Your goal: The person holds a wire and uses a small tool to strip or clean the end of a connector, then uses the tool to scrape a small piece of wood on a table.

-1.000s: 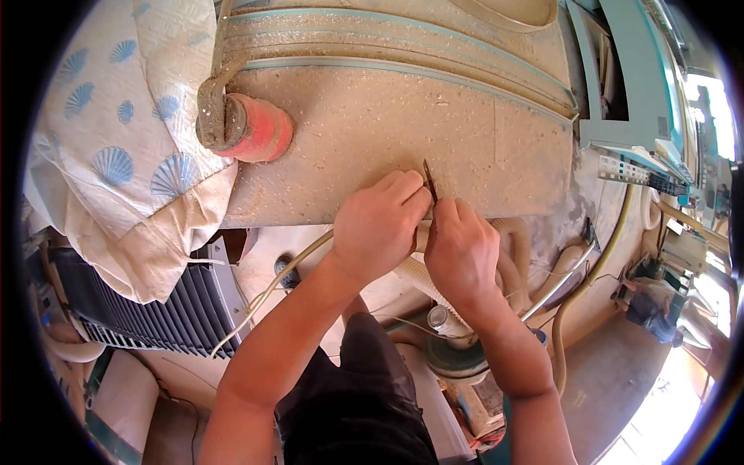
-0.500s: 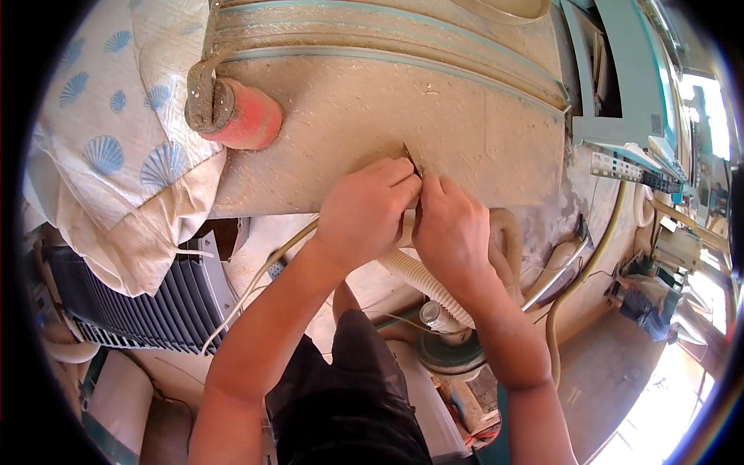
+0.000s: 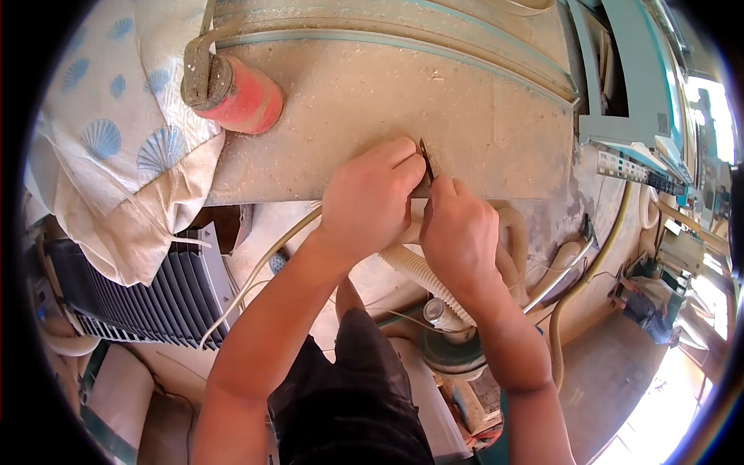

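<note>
Both my hands are together over the front edge of a dusty table. My right hand (image 3: pixel 465 229) is closed in a pinch on the lower end of a thin dark pointed strip (image 3: pixel 426 157), whose tip points away from me; its exact kind does not show. Just left of the strip, my left hand (image 3: pixel 372 194) is closed, its curled fingertips against or very close to it. What the left fingers hold, if anything, is hidden. The dusty table (image 3: pixel 325 101) lies beneath and beyond the hands.
A red cylinder (image 3: pixel 252 99) with a dusty strap stands on the table's left. Shell-print fabric (image 3: pixel 116 155) hangs beside it. A black ribbed unit (image 3: pixel 139 287) sits below left, a ribbed hose (image 3: pixel 426 279) below the hands. Teal machinery (image 3: pixel 639 77) stands right; another person (image 3: pixel 647 306) is far right.
My right hand has shifted slightly right and down, away from the left. The dark strip is more upright and farther right. The table appears a little higher in view.
</note>
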Tool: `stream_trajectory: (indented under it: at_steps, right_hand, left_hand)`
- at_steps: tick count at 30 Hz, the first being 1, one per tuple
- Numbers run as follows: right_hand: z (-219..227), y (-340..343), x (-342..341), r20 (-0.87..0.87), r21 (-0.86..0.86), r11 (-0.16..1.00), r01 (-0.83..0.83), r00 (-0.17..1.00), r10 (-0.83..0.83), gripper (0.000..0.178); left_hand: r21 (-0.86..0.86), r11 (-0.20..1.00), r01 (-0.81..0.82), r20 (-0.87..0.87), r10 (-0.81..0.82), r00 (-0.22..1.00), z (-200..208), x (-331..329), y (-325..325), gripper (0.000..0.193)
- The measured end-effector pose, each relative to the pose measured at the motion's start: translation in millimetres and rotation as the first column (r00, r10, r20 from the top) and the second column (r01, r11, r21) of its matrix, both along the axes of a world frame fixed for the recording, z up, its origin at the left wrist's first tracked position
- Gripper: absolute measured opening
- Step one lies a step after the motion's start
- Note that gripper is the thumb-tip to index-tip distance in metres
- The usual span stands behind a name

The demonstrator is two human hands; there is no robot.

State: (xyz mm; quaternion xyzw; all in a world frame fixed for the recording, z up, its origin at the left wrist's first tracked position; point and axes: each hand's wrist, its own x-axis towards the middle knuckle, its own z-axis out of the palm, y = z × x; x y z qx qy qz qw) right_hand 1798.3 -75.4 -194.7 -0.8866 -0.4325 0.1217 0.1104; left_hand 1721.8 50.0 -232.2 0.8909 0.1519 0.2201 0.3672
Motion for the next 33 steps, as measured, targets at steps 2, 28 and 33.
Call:
stream_trajectory:
  at_steps: [2, 28, 33]
  right_hand:
    - [0, 1, 2, -0.001, -0.013, 1.0, -0.005, 1.0, 0.005, 0.008]
    - [24, -6, 23, 0.107, 0.245, 0.966, 0.082, 0.988, -0.111, 0.014]
    - [29, 13, 54, 0.004, 0.284, 0.94, 0.192, 0.98, -0.201, 0.024]
  left_hand:
    - [-0.013, 0.999, 0.041, 0.017, -0.041, 0.999, 1, 0, 2, 0.013]
    - [-0.743, 0.615, -0.263, -0.09, 0.298, 0.95, 43, -37, 6, 0.015]
    - [-0.985, 0.149, 0.083, 0.118, 0.247, 0.962, 109, -79, 5, 0.021]
